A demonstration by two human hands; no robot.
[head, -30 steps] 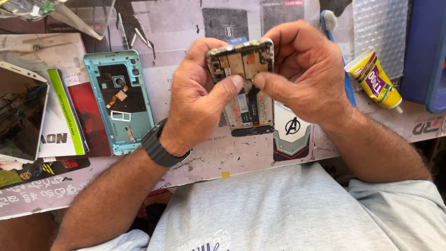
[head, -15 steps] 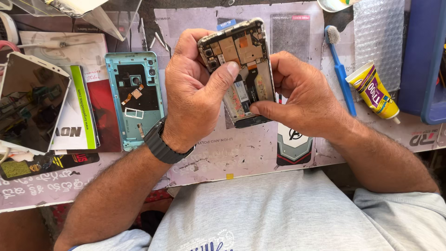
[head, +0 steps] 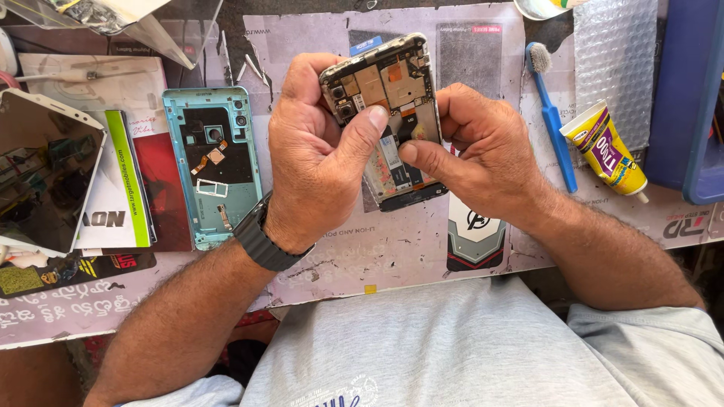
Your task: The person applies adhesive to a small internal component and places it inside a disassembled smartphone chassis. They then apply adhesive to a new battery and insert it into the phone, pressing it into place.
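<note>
An opened phone body [head: 388, 94] with bare circuit boards and camera modules is held above the worktable, tilted slightly. My left hand [head: 317, 151] wraps its left edge, thumb pressed on the board near the middle. My right hand [head: 479, 154] grips its right edge, thumb and forefinger on the lower inner part. A dark watch band sits on my left wrist. A light blue phone back cover [head: 215, 166] lies inside-up on the table to the left of my left hand.
A phone screen panel [head: 41, 173] leans at the far left beside a green-and-white booklet [head: 124, 188]. A blue toothbrush [head: 554, 120], a yellow glue tube [head: 607, 151] and a blue box [head: 690, 90] lie to the right. Bubble wrap [head: 615, 56] covers the upper right.
Both hands have shifted the phone body and tilted it; my right thumb now sits lower on the inner parts, and the view has moved so more of the left table shows.
</note>
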